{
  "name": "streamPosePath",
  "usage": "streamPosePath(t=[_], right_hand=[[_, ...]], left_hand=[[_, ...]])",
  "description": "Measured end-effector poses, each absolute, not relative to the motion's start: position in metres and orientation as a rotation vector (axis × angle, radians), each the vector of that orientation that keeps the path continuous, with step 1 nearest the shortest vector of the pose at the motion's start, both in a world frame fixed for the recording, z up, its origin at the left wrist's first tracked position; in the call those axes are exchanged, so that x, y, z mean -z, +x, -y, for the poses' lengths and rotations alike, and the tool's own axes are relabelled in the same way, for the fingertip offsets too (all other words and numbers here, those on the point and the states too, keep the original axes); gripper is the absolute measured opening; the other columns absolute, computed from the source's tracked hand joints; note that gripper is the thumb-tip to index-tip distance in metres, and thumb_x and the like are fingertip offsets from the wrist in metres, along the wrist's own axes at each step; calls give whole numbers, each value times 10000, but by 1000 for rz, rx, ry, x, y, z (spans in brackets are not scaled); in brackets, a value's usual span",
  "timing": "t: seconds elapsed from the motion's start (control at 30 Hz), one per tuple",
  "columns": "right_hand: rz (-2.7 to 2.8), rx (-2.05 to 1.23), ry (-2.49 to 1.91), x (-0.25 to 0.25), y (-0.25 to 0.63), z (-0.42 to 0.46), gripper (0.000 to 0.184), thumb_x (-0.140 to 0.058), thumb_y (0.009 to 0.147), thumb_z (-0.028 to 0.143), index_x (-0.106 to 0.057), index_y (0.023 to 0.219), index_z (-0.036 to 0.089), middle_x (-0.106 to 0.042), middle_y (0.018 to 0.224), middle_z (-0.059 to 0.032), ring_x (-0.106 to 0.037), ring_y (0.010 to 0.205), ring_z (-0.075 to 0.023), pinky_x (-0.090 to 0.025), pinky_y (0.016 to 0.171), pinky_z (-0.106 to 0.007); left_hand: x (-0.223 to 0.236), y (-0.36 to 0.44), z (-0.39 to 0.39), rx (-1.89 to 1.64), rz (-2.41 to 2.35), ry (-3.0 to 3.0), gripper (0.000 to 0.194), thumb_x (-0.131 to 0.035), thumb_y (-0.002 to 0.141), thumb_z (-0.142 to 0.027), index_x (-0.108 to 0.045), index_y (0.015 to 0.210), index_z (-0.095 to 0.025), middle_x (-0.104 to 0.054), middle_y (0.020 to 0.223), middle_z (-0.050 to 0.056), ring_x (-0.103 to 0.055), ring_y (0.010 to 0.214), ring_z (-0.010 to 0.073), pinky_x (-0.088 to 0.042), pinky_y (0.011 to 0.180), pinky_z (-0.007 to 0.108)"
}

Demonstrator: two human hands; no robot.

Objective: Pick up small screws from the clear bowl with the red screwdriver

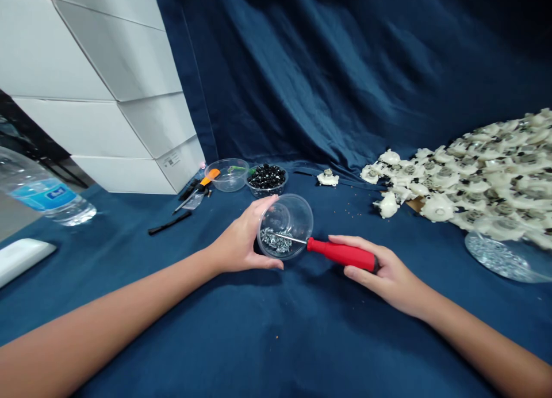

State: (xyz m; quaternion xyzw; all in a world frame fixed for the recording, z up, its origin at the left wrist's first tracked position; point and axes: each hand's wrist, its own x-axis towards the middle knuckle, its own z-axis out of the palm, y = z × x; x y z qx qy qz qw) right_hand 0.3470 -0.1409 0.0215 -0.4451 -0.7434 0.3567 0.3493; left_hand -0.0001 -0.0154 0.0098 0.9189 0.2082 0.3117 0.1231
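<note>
Left hand curls around a clear round plastic cup, gripping its side and tipping its mouth toward the camera. The right hand is closed around one red-handled steel screwdriver, its thin shaft reaching into the cup. Both hands are above a navy cloth spread over the work surface.

Behind it hangs a dark blue satin backdrop, and at far left rise stacked white cardboard cartons. To the right lies a large heap of cream plastic parts, too many to count. One clear plastic water bottle with a blue label lies on its side at left, and one round clear dish of silver screws sits at right, just beside the heap.

Past the cup stand two small clear bowls: one holds a green piece, the other a mound of black pieces. One orange-handled tool leans at the first bowl's edge, and one thin black strip lies nearer the left hand. A single cream plastic part sits apart from the heap. Inside the cup lies one small cluster of silver screws, too tangled to count.
</note>
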Motion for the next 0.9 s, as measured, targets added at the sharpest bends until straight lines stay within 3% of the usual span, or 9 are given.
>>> streamPosePath(t=[0.23, 0.5, 0.77, 0.9], right_hand=[[1854, -705, -1262, -21, 360, 139, 461, -718, 1068, 416, -639, 1521, 385, -723, 1496, -24, -706, 1308, -282, -551, 1120, -443], [2038, -393, -1205, -28, 364, 144, 394, -720, 1054, 323, -664, 1442, 358, -798, 1284, -40, -735, 1013, -270, -566, 906, -432], [2056, -460, -1161, -40, 364, 151, 344, -712, 1041, 298, -712, 1380, 354, -795, 1034, -24, -685, 822, -226, -561, 736, -362], [2033, -529, -1192, -41, 365, 153, 304, -700, 1047, 320, -730, 1345, 371, -821, 1099, 9, -731, 834, -207, -565, 755, -337]], left_hand=[[-10, -1, 17, -866, -658, 2646, 1437, -966, 692, -713, -105, 1769, -310, -319, 1743, 254, -408, 1564, 534, -413, 1242, 766], [-10, -1, 16, -864, -655, 2648, 1434, -968, 682, -716, -114, 1764, -321, -326, 1732, 253, -414, 1555, 544, -432, 1223, 778], [-11, -1, 16, -863, -682, 2580, 1436, -976, 681, -699, -116, 1768, -327, -321, 1738, 244, -463, 1527, 531, -456, 1217, 757], [-11, -1, 16, -864, -678, 2585, 1429, -979, 684, -691, -118, 1766, -330, -329, 1734, 244, -435, 1545, 538, -445, 1218, 770]])
